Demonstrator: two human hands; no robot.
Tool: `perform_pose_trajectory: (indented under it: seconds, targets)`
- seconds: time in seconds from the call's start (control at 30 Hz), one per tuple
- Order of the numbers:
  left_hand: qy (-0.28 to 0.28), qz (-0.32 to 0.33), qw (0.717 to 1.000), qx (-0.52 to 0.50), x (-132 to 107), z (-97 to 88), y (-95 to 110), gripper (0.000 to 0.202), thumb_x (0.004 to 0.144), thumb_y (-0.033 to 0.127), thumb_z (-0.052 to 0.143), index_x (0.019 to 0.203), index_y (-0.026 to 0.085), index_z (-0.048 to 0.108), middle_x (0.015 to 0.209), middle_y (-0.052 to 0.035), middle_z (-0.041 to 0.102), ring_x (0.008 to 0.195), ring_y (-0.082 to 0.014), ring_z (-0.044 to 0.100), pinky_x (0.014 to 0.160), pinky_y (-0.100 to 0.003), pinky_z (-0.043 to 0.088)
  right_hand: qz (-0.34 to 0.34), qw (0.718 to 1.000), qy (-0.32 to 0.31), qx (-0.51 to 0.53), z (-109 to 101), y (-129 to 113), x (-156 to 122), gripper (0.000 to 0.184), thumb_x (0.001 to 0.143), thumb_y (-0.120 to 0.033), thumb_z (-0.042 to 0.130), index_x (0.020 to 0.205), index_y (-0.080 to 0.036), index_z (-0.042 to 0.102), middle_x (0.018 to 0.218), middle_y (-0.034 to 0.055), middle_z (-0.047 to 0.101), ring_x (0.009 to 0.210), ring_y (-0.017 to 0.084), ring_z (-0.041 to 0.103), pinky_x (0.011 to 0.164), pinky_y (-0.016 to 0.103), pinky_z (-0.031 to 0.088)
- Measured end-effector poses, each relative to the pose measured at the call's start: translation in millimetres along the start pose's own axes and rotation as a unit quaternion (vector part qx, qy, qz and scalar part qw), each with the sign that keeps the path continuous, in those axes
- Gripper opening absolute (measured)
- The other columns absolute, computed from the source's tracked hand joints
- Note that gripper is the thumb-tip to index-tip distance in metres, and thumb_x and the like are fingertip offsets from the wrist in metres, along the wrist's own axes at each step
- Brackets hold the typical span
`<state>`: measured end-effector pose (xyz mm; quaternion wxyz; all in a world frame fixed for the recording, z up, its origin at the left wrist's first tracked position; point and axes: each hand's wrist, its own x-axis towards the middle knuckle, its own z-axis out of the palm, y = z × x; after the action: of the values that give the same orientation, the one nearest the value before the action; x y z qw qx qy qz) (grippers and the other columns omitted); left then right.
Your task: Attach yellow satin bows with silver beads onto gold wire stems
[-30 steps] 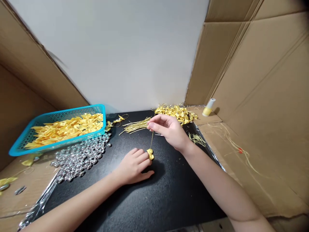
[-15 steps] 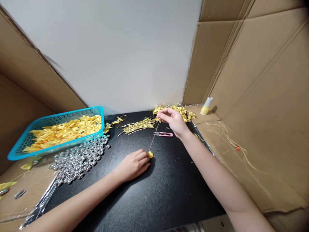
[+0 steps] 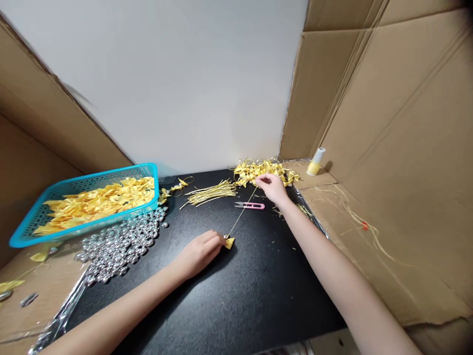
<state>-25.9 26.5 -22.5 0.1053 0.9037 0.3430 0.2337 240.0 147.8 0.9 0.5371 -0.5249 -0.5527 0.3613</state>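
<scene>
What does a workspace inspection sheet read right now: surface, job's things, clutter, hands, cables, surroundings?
Surface: black mat, cardboard at both sides.
Job's things: yellow bow on a taut gold cord.
Clutter: blue basket of bows, silver bells, cut cords, finished pile, pink snips, yellow bottle.
Hands: left hand pinches the bow; right hand holds the cord's far end.
Cables: nothing seen.
Surroundings: white wall, cardboard screens.

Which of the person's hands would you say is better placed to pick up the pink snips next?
Probably the right hand: it is just above the pink snips, though holding the gold cord. The left hand pins the yellow bow.
</scene>
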Motion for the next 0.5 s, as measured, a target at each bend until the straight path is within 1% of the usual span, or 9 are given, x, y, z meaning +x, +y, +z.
perform_pose_trajectory:
  seconds: [0.17,0.33,0.43,0.5]
  targets:
    - [0.010,-0.039,0.998,-0.045,8,-4.5,-1,0.016,0.095,0.017,0.044,0.086,0.018,0.057,0.082,-0.0018,0.067,0.075,-0.0112,0.065,0.069,-0.020,0.052,-0.018,0.999,-0.033,-0.023,-1,0,1,0.014,0.068,-0.031,0.068,0.067,-0.017,0.066,0.067,0.0024,0.067,0.065,0.017,0.060,0.068,0.031,0.047]
    - [-0.018,-0.038,0.997,-0.062,11,-7.3,2,0.016,0.095,0.016,0.044,0.088,0.019,0.058,0.085,-0.0025,0.066,0.079,-0.0119,0.064,0.073,-0.022,0.051,-0.024,0.997,-0.061,-0.028,0,-1,-1,0.013,0.070,-0.029,0.066,0.067,-0.017,0.065,0.067,0.0023,0.067,0.065,0.016,0.060,0.067,0.030,0.048]
    - [-0.033,-0.042,0.997,-0.055,11,-6.6,2,0.008,0.091,0.018,0.051,0.093,0.019,0.059,0.087,-0.0032,0.064,0.081,-0.0139,0.062,0.075,-0.024,0.050,-0.022,0.997,-0.069,-0.027,1,-2,-2,0.010,0.071,-0.027,0.065,0.067,-0.017,0.065,0.068,0.0026,0.068,0.066,0.017,0.061,0.067,0.030,0.049]
    - [-0.042,-0.045,0.997,-0.047,13,-5.4,1,0.007,0.088,0.021,0.056,0.094,0.019,0.059,0.088,-0.0037,0.063,0.080,-0.0155,0.061,0.074,-0.026,0.050,-0.020,0.997,-0.071,-0.026,1,-2,-2,0.009,0.071,-0.025,0.065,0.068,-0.017,0.066,0.068,0.0026,0.068,0.066,0.016,0.062,0.068,0.030,0.049]
